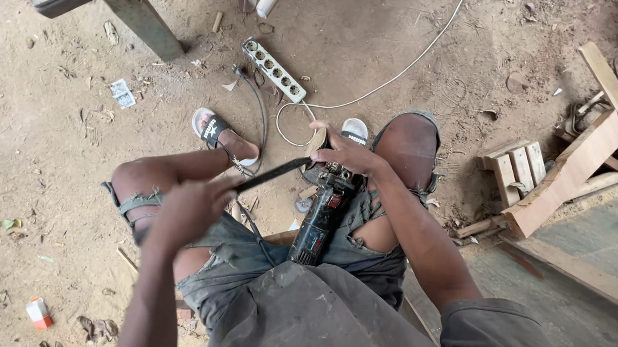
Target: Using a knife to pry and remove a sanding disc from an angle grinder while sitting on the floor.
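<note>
Your angle grinder [323,214] lies between your thighs, head pointing away from you, and the flat black wrench [272,174] could slip off its head and drive your knuckles into the disc if you pull at a slant. Your left hand [191,209] is clenched around the wrench's near end with the forearm stretched forward. Your right hand [346,154] curls over the grinder's head and grips the disc [316,142], wrist bent.

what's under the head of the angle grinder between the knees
Bare dirt floor and small wood scraps show under the angle grinder. The right hand covers its head, so the disc stays mostly hidden.
</note>
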